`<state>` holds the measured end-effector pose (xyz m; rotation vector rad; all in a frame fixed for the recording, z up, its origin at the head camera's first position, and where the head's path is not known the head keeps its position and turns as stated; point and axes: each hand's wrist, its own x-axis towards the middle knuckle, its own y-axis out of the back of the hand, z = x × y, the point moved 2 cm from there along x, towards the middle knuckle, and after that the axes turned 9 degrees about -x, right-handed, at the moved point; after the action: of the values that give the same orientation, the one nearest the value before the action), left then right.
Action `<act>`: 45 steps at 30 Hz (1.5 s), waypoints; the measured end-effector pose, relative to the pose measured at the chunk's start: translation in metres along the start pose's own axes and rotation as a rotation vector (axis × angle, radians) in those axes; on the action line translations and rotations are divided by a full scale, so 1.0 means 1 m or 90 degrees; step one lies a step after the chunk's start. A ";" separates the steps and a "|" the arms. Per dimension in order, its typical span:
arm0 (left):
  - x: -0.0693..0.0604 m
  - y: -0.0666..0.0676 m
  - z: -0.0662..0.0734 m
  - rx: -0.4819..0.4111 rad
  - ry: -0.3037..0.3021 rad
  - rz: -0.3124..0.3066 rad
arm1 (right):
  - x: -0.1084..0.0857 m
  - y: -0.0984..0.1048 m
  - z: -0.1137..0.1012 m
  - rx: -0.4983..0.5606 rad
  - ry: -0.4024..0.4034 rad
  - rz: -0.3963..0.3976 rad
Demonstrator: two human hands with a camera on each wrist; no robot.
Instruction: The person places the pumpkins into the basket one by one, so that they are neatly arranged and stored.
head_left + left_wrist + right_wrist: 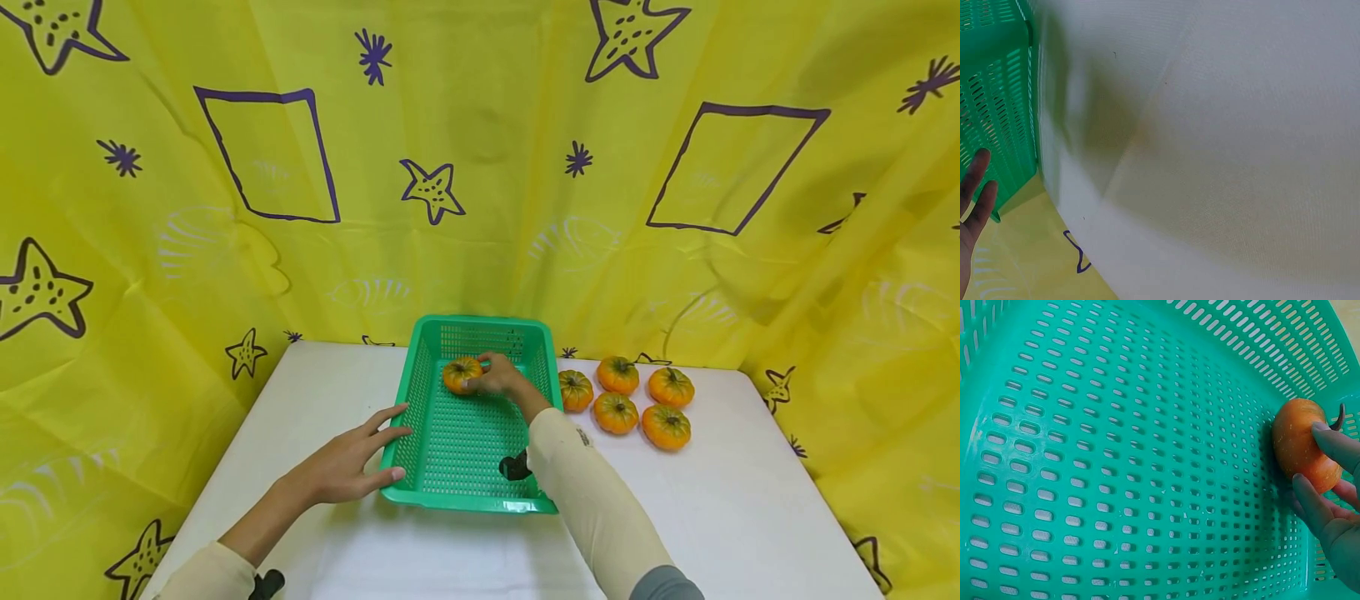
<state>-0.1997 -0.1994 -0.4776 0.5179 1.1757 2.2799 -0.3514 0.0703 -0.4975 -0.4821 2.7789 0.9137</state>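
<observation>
Where behind right grip [498, 376], pumpkin [458, 375] invisible

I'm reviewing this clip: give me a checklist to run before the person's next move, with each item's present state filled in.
1. Pumpkin inside the green basket: ok.
2. Right hand clear of that pumpkin: not ok, thumb and fingers are on it.
3. Pumpkin's weight fully on the basket floor: cannot tell.
4. Left hand at the basket's left side: ok; how firmly it presses, cannot tell.
5. Other five pumpkins inside too: not ok, they sit on the table, right of the basket.
</observation>
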 end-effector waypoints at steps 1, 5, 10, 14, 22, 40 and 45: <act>0.000 0.000 0.000 0.001 -0.001 0.000 | 0.000 0.000 0.000 -0.002 0.000 0.004; 0.000 0.000 0.001 0.000 -0.006 0.001 | 0.000 -0.001 -0.002 -0.012 -0.003 0.017; 0.000 0.001 0.002 0.002 -0.011 0.002 | 0.000 -0.002 -0.002 -0.033 -0.010 0.034; 0.000 0.001 0.002 0.003 -0.011 0.003 | 0.000 -0.003 -0.003 -0.036 -0.014 0.037; 0.001 0.001 0.002 0.005 -0.012 0.001 | 0.001 -0.004 -0.004 -0.026 -0.024 0.043; 0.001 0.001 0.001 0.005 -0.010 0.001 | 0.002 -0.004 -0.002 -0.030 -0.026 0.039; 0.001 0.000 -0.001 0.005 -0.008 0.002 | 0.000 -0.001 -0.005 -0.051 -0.027 0.043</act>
<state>-0.2005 -0.1994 -0.4778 0.5370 1.1789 2.2714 -0.3517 0.0666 -0.4935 -0.3785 2.7436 1.0408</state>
